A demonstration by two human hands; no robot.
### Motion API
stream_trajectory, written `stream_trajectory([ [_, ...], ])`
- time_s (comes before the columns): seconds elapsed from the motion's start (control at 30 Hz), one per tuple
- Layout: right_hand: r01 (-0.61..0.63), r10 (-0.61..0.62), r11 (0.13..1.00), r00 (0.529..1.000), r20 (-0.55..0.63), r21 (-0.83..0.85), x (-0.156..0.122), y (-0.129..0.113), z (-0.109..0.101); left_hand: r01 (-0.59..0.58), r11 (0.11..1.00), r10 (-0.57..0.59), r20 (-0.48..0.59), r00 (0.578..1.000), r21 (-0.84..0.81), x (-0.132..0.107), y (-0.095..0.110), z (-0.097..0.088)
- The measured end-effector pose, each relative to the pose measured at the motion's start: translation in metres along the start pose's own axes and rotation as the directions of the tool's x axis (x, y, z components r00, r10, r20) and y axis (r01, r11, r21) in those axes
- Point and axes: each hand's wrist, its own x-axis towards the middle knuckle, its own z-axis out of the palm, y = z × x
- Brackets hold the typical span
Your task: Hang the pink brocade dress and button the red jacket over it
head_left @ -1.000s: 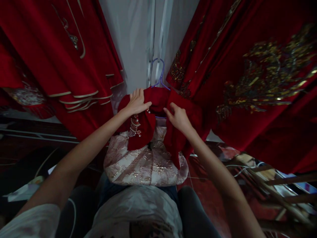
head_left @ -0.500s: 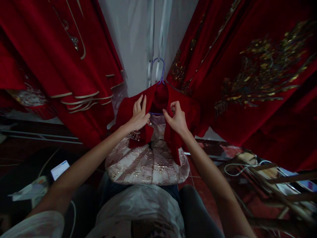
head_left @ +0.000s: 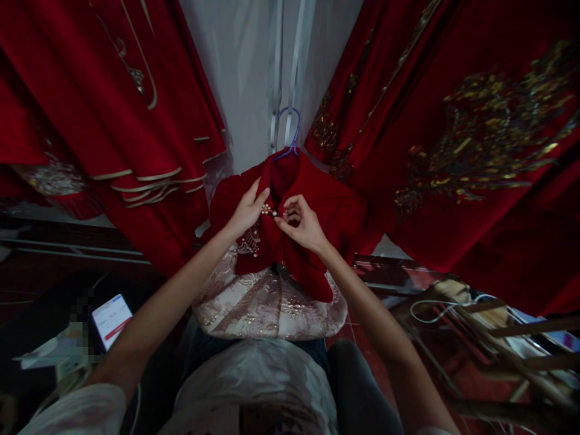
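Observation:
A short red jacket (head_left: 333,208) hangs on a purple wire hanger (head_left: 295,130) in front of me. At its neck sits a beaded clasp (head_left: 266,209) with pearl-like pieces. My left hand (head_left: 247,214) is closed on the jacket's left front edge beside the clasp, thumb on top. Fingers curled in a pinch, my right hand (head_left: 302,225) grips the right front edge at the collar, close against the clasp. The two front edges meet there. Beneath the jacket, a pale, shiny brocade garment (head_left: 272,311) spreads down toward my lap.
Red garments with light piping (head_left: 172,127) hang at left; one with gold sequin embroidery (head_left: 480,139) hangs at right. Metal rails (head_left: 290,66) run up the wall. A lit phone (head_left: 111,319) lies at lower left. Wooden furniture (head_left: 512,368) with a white cable stands right.
Both front edges of the jacket have come together at the neck, covering the pale cloth behind. My right hand has moved left and down, toward the clasp; my left hand has shifted slightly left.

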Motion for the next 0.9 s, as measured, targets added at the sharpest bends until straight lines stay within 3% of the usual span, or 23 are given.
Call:
stream_trajectory([
  [0.2,-0.033,0.026,0.988,0.999,0.048,0.152,0.000,0.006,-0.002,-0.023,0.999,0.022,-0.040,0.999,-0.029,-0.004,-0.005,0.008],
  [0.5,-0.072,0.073,0.985,0.997,-0.003,0.158,0.001,0.009,-0.001,-0.023,1.000,0.023,-0.068,0.997,0.004,-0.005,-0.012,0.017],
  [0.73,-0.071,0.080,0.991,0.994,-0.078,0.111,0.000,0.007,0.005,0.070,0.993,-0.088,-0.186,0.979,-0.097,-0.031,-0.010,0.031],
  [0.9,-0.070,0.078,0.992,0.995,-0.069,0.105,-0.002,0.004,0.005,0.121,0.990,-0.134,-0.243,0.961,-0.070,-0.041,-0.004,0.034],
])
